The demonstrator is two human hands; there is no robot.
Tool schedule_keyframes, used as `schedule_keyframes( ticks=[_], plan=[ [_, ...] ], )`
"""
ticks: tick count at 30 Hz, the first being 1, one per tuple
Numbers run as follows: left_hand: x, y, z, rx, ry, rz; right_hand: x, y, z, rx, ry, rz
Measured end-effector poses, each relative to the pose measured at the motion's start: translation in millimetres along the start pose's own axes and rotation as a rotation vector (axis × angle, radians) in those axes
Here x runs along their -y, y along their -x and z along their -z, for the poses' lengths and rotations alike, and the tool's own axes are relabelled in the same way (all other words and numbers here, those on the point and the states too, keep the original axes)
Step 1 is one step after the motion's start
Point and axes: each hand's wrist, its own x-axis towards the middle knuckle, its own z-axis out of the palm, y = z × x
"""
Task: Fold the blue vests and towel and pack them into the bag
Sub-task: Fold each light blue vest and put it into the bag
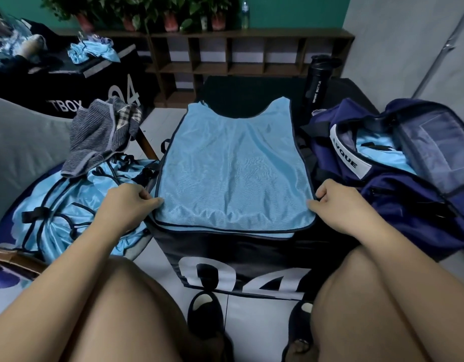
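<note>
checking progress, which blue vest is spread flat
The vest on the black box, corners held by left hand and right hand; the pile at left is crumpled.

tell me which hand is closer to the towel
Left. The left hand pinches the near left corner of the vest, the towel lying just beyond it; the right hand pinches the near right corner, across the vest from the towel.

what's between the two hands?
In the head view, the blue vest, flat on the black box; left hand and right hand each pinch a near corner.
</note>
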Motion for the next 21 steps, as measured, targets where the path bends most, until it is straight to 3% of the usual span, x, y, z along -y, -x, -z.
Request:
schedule_keyframes(
  ticks=[5,9,13,21],
  plan=[
    [-3.4,3.5,2.4,0.056,0.116,-0.025,0.9,-4.3,-3.5,0.049,-0.219,-0.015],
    [3.5,3.3,9.0,0.025,0.383,0.085,-1.9,-6.6,-2.1,0.044,-0.344,-0.007],
    [15.4,4.4,15.6,0.035,0.494,0.134,-0.6,-3.6,-0.2,0.143,-0.467,-0.014],
    [39.5,-6.8,11.4,0.212,0.284,0.210,0.0,0.6,1.9,0.334,-0.604,-0.054]
  ],
)
